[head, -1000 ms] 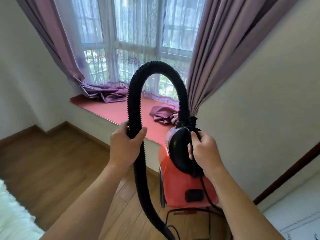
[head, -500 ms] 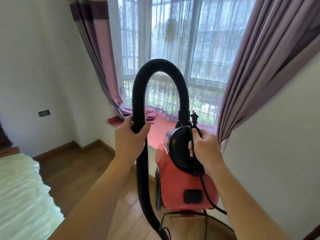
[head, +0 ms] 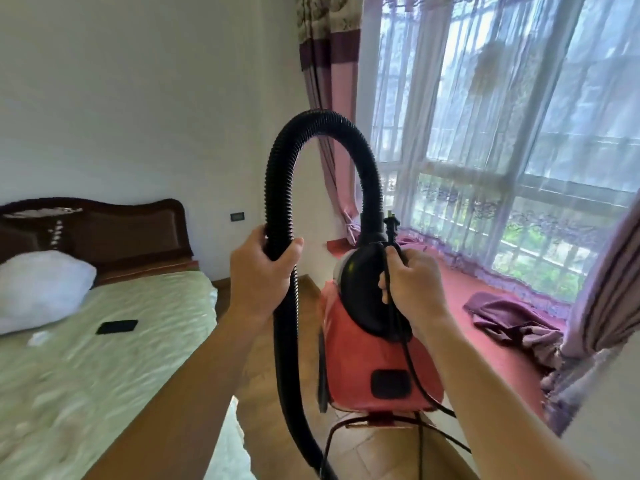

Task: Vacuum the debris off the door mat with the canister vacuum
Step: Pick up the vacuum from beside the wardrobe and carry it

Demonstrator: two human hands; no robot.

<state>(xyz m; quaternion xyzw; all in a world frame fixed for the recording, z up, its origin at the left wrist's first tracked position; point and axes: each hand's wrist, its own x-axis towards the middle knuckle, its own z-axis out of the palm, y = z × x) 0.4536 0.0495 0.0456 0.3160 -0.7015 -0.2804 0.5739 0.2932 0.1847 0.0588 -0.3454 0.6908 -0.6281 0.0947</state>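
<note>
I carry the red plastic canister vacuum (head: 377, 368) at 5 o'clock, right hand (head: 412, 285) gripping its top and black power cord (head: 391, 226), left hand (head: 261, 271) closed round the ribbed black hose (head: 277, 174) at 11 o'clock; next I must find the unseen door mat.

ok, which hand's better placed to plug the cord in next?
Right, probably. The right hand grips the power cord just below the plug; the left hand is wrapped round the hose. It also holds the canister vacuum.
</note>
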